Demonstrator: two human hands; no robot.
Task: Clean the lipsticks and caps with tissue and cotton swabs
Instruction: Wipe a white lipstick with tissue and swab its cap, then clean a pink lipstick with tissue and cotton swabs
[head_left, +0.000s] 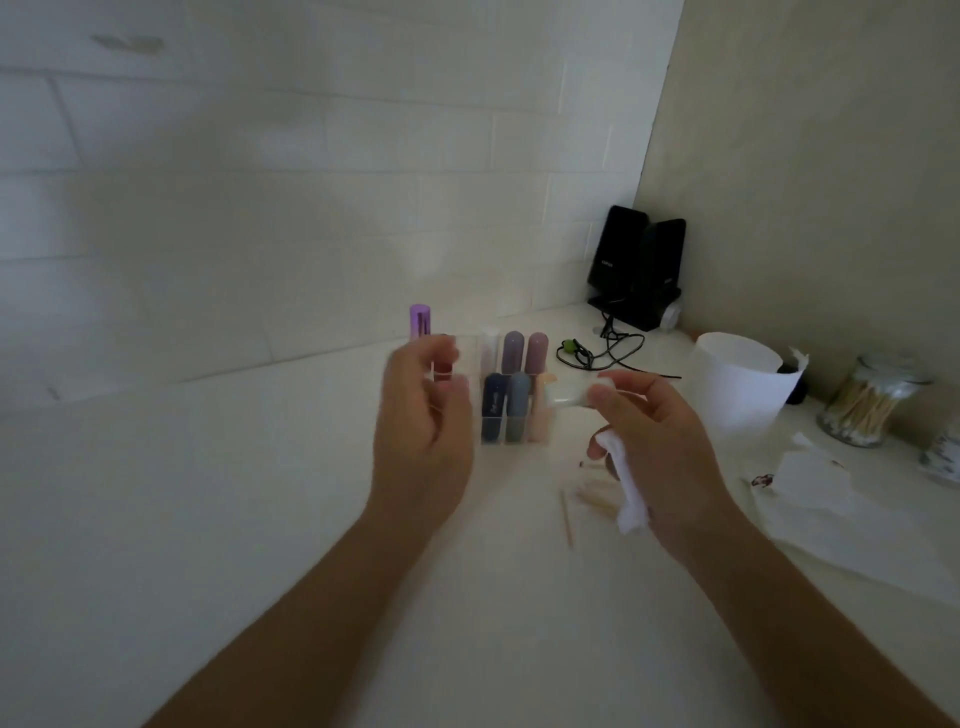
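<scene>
A white counter (260, 519) is seen in a corner, backed by white-tiled wall (260, 182) and a beige side wall. Two black speakers (636, 265) stand in the corner; their small white logo is unreadable. Lipsticks are racked in a clear organizer (514, 395) at centre. The left hand (423, 415) is closed on a purple lipstick (420, 322). The right hand (660, 436) is clamped on a pale cap (569, 392) with tissue (626, 493). Used swabs (587, 493) lie below; a swab jar (872, 400) stands right.
</scene>
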